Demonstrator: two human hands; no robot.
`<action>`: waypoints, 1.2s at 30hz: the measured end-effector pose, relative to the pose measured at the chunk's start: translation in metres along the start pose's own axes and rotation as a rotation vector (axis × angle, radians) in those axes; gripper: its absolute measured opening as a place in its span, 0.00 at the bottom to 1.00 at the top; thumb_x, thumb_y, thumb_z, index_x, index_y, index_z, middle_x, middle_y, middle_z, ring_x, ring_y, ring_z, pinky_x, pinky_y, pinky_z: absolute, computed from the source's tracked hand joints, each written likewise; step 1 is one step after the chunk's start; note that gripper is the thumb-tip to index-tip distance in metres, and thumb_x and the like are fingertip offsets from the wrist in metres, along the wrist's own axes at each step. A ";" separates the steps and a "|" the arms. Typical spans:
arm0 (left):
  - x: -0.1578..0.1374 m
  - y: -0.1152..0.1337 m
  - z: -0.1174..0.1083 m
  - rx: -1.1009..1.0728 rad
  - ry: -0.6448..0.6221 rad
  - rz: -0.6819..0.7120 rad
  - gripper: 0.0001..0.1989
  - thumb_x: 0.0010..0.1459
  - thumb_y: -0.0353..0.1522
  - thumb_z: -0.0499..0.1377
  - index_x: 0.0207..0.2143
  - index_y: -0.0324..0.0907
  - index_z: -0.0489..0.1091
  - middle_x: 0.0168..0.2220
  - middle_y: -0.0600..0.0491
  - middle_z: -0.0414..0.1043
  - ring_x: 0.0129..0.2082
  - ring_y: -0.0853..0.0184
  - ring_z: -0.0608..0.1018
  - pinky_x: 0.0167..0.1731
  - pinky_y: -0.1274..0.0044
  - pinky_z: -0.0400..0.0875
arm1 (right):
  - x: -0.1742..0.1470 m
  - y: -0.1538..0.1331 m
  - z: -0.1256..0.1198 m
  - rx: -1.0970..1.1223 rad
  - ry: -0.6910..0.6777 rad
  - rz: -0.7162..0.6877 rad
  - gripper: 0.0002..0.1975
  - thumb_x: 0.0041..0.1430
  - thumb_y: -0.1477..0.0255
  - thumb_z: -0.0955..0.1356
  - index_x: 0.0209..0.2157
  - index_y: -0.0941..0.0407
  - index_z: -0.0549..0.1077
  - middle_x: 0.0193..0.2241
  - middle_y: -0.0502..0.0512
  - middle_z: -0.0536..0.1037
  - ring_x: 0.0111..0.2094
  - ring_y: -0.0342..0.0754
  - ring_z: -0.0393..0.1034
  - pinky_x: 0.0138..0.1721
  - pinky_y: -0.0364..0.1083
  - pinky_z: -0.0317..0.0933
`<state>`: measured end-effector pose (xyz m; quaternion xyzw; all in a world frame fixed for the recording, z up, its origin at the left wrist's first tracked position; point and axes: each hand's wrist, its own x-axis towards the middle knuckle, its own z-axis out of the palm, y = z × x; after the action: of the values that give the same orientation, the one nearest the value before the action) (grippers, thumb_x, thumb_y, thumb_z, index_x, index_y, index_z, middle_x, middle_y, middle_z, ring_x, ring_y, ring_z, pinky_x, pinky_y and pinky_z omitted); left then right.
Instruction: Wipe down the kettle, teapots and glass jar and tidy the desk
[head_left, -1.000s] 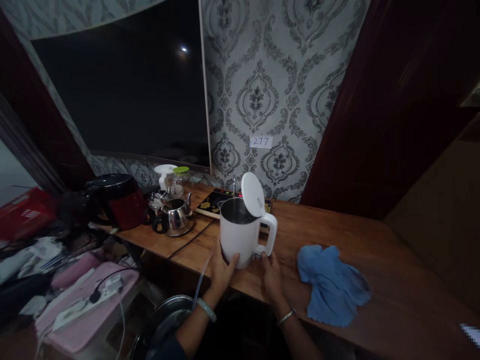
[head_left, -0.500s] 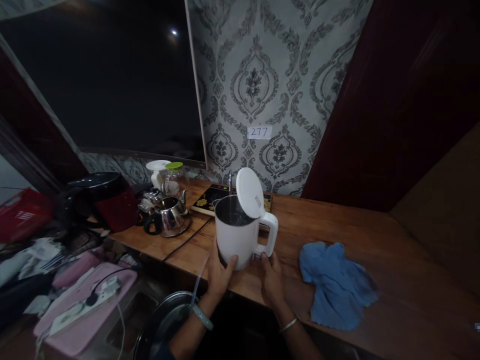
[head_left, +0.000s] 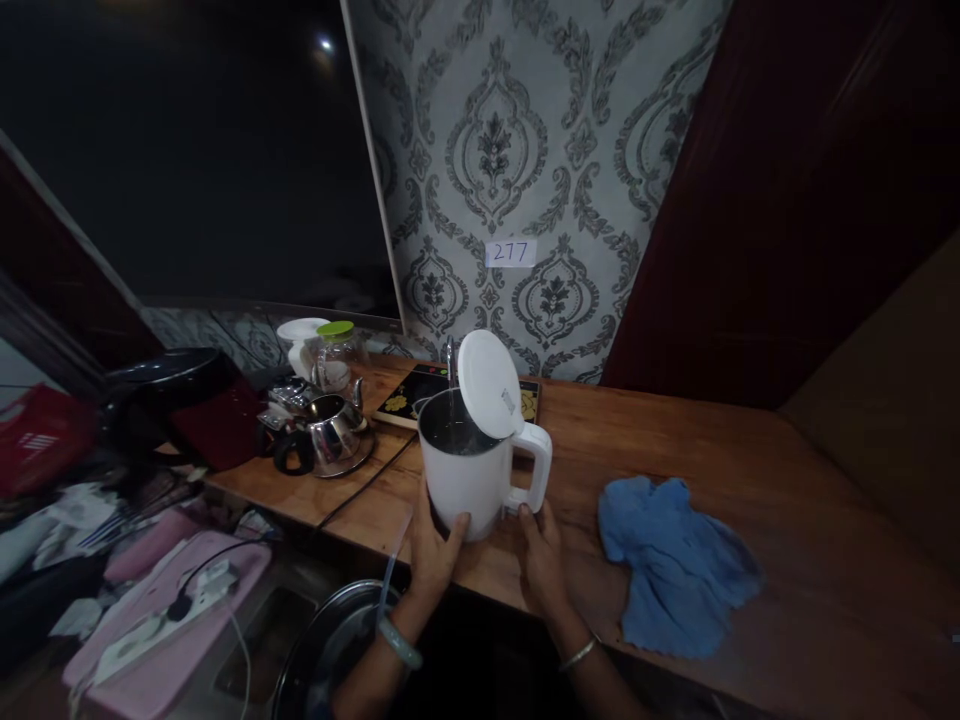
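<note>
View dipped | white kettle [head_left: 461, 485]: long axis near-vertical, handle [head_left: 542, 465] rightward | left fingers [head_left: 458, 532] cupped, right fingers [head_left: 528, 524] curled, holding its base

Cloth [head_left: 675, 570] right of jug [head_left: 466, 490]

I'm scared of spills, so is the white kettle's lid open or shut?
Open: the lid stands slanted up, showing inside the white kettle.

There's a white kettle [head_left: 461, 490] near the front edge of the wooden table [head_left: 592, 435], roughly upright, its looped handle [head_left: 541, 465] to the right. Its round white lid [head_left: 487, 385] stands open, showing a dark interior.
</note>
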<state>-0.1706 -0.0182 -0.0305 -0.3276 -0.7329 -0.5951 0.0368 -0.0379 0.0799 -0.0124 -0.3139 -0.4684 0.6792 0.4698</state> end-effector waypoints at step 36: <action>0.002 0.001 0.000 -0.025 -0.016 0.010 0.46 0.58 0.54 0.60 0.69 0.37 0.54 0.68 0.35 0.61 0.69 0.47 0.64 0.67 0.54 0.58 | 0.002 -0.003 0.001 -0.016 0.000 -0.044 0.24 0.55 0.49 0.72 0.45 0.52 0.77 0.44 0.55 0.83 0.48 0.54 0.74 0.52 0.52 0.65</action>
<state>-0.1717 -0.0174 -0.0287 -0.3362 -0.7242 -0.6013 0.0298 -0.0389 0.0815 -0.0095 -0.3072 -0.4809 0.6648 0.4821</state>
